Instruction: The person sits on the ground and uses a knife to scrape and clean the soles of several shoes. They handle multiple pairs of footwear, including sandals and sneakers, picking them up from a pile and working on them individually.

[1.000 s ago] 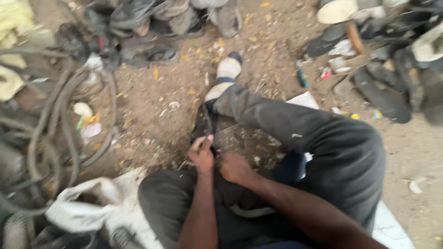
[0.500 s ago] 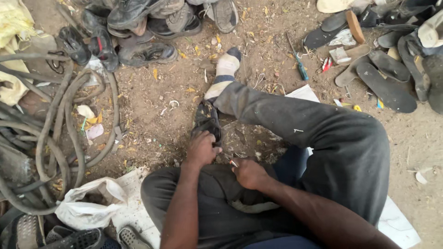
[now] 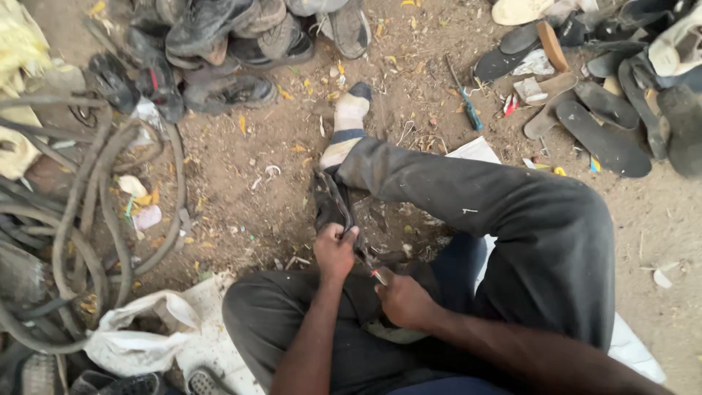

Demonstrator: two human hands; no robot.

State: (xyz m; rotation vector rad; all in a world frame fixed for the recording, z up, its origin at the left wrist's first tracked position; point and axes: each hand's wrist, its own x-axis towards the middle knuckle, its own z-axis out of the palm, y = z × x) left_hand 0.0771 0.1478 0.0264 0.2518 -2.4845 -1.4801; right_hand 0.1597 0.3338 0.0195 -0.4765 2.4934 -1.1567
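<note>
I sit on dirt ground with my right leg (image 3: pixel 468 194) stretched forward, a white and grey sock (image 3: pixel 347 128) on its foot. My left hand (image 3: pixel 335 250) grips a dark, flat shoe piece (image 3: pixel 330 201) that runs from my hand toward that foot. My right hand (image 3: pixel 402 298) is closed on a small tool with a reddish handle end (image 3: pixel 380 276), its tip against the dark piece beside my left hand. What kind of tool it is I cannot tell. Both hands work low between my legs.
A pile of worn dark shoes (image 3: pixel 219 51) lies at the top left. Rubber hoses (image 3: pixel 80 219) coil at the left. Sandals and soles (image 3: pixel 599 132) are spread at the top right, with a screwdriver (image 3: pixel 468 110) near them. A white bag (image 3: pixel 139 336) lies at the lower left.
The view has swung slightly so the shoe pile and sandals sit lower in frame. My hands stay on the dark piece; my right hand has shifted a little toward my body.
</note>
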